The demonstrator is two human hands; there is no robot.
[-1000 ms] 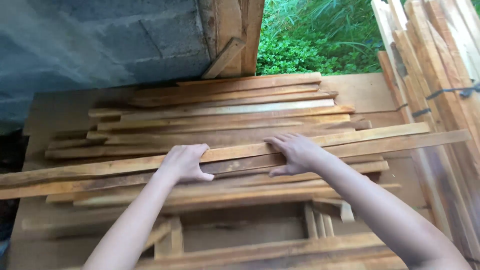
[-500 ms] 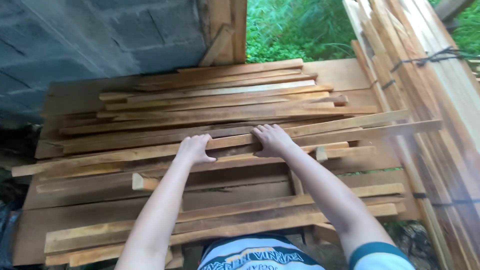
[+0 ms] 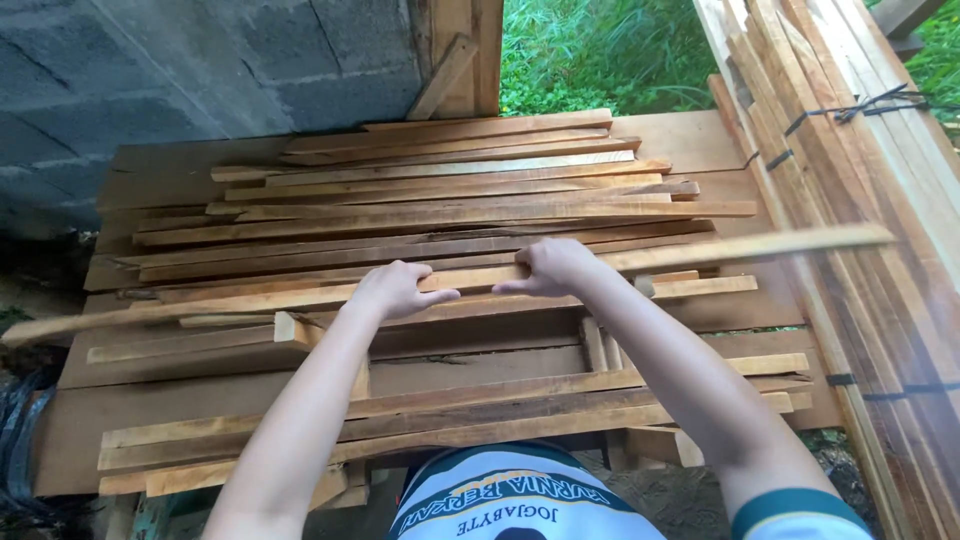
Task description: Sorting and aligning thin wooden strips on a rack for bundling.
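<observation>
Long wooden slat [image 3: 700,251] lies crosswise atop the stacked slats [image 3: 440,200] on the bench [image 3: 690,140], its ends overhanging both sides. Left hand [image 3: 395,288] and right hand [image 3: 550,265] fingers curl around its middle, holding it. Bundled planks [image 3: 850,150] crowd the right edge.

Pretty cramped around the stack of slats [image 3: 450,200]. Behind it the block wall [image 3: 200,60] and a wooden post [image 3: 470,50] shut things off, and on its right side leaning bundled planks [image 3: 850,150] crowd in close. Above the stack it's open, and there's a gap showing between the boards at its near edge.
</observation>
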